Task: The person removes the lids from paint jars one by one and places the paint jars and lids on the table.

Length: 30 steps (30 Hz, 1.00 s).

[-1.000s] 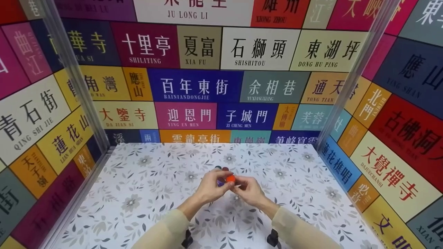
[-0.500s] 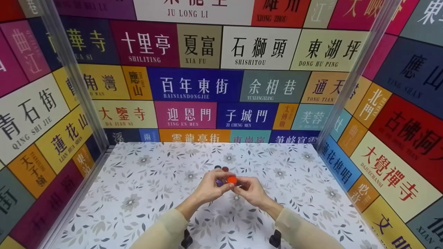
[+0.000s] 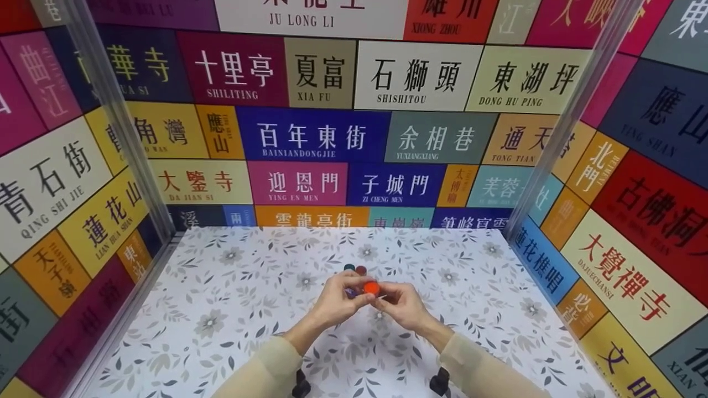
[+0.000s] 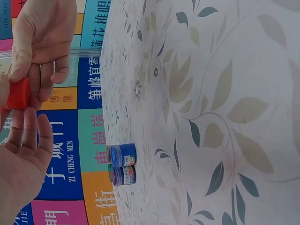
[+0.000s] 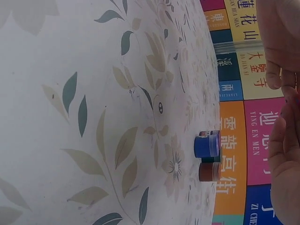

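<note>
Between my two hands is a small orange-red paint jar [image 3: 371, 288], held up over the middle of the table; its round end faces the head camera. My left hand [image 3: 334, 298] pinches it from the left with thumb and fingers. From the right, my right hand [image 3: 402, 305] pinches it with the fingertips. In the left wrist view the red jar [image 4: 19, 93] sits between both thumbs and fingers. The right wrist view shows my right hand [image 5: 287, 173] with the jar almost wholly cut off at the edge. Whether its lid turns cannot be seen.
Just beyond the hands, several small paint jars stand on the flower-patterned table [image 3: 232, 309]: a blue one [image 5: 206, 145], a brown one [image 5: 208, 171] and a dark green one [image 3: 349, 268]. Walls printed with coloured signs [image 3: 315, 135] enclose the table at the back and sides.
The orange-red jar has shifted slightly right and shows more of its round end to the head camera. Both hands keep their hold, and the right forearm has moved slightly outward.
</note>
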Each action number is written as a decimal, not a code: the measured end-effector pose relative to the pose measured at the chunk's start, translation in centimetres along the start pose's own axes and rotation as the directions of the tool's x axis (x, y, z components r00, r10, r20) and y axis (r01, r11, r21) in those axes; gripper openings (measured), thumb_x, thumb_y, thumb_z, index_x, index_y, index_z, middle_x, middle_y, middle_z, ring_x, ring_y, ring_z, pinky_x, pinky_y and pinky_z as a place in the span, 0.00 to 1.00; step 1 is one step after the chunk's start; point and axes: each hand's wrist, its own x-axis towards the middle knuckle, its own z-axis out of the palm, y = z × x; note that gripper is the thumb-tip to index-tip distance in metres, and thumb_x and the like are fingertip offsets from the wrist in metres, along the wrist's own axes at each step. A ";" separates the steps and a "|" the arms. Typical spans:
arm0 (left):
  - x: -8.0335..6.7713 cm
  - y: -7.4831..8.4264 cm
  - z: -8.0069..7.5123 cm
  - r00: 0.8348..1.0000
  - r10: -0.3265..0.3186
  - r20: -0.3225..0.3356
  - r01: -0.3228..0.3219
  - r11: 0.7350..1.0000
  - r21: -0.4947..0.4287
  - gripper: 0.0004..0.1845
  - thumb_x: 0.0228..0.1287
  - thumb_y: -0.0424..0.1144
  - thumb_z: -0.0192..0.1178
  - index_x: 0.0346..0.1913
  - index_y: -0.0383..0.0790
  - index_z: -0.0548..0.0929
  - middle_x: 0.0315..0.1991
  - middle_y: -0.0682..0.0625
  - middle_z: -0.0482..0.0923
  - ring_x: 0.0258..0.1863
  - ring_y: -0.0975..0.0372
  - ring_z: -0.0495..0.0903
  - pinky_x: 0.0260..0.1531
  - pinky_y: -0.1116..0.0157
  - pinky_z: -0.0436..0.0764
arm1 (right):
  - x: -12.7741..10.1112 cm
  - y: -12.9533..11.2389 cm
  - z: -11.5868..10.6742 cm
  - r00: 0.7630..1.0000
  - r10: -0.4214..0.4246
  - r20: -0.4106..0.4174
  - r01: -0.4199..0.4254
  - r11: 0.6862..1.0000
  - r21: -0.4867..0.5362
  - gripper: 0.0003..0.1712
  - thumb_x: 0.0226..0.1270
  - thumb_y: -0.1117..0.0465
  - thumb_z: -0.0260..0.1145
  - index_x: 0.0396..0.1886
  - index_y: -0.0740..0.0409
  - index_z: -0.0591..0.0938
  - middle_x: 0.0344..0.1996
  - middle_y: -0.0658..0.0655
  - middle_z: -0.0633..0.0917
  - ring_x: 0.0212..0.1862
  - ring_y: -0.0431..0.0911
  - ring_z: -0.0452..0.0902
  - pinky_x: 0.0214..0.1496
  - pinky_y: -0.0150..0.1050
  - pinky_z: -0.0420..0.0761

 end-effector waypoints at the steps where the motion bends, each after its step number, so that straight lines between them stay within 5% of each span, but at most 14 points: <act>1: 0.0 0.0 0.1 1.000 -0.003 -0.005 0.003 1.000 0.000 0.18 0.71 0.42 0.78 0.60 0.41 0.94 0.46 0.46 0.89 0.40 0.66 0.83 0.43 0.67 0.87 | 0.0 -0.1 0.0 1.000 -0.002 -0.001 0.002 1.000 0.002 0.17 0.78 0.69 0.73 0.62 0.73 0.89 0.49 0.68 0.95 0.48 0.36 0.91 0.48 0.29 0.89; 9: -0.1 0.2 0.5 0.997 -0.052 -0.053 0.051 0.998 -0.021 0.19 0.69 0.41 0.79 0.60 0.41 0.95 0.47 0.47 0.88 0.43 0.63 0.83 0.46 0.67 0.86 | 0.2 -0.2 -0.1 1.000 -0.025 -0.014 0.025 1.000 0.003 0.18 0.78 0.69 0.73 0.62 0.74 0.88 0.51 0.77 0.92 0.50 0.36 0.92 0.51 0.29 0.90; 19: -0.2 -0.1 1.1 0.989 -0.077 -0.129 0.069 0.995 -0.065 0.19 0.65 0.44 0.83 0.56 0.41 0.96 0.44 0.44 0.90 0.40 0.63 0.88 0.39 0.70 0.86 | 0.1 -0.3 0.4 0.998 -0.002 -0.057 0.002 1.000 0.002 0.19 0.76 0.70 0.75 0.61 0.76 0.88 0.53 0.78 0.91 0.50 0.34 0.93 0.52 0.29 0.91; 30: -0.5 -0.1 1.9 0.975 -0.116 -0.188 0.097 0.989 -0.110 0.17 0.61 0.43 0.85 0.51 0.43 0.98 0.45 0.45 0.94 0.43 0.58 0.91 0.45 0.66 0.88 | -0.4 -0.4 0.4 0.997 0.014 -0.081 -0.015 1.000 -0.012 0.22 0.75 0.69 0.76 0.64 0.74 0.88 0.56 0.76 0.91 0.53 0.34 0.92 0.55 0.29 0.90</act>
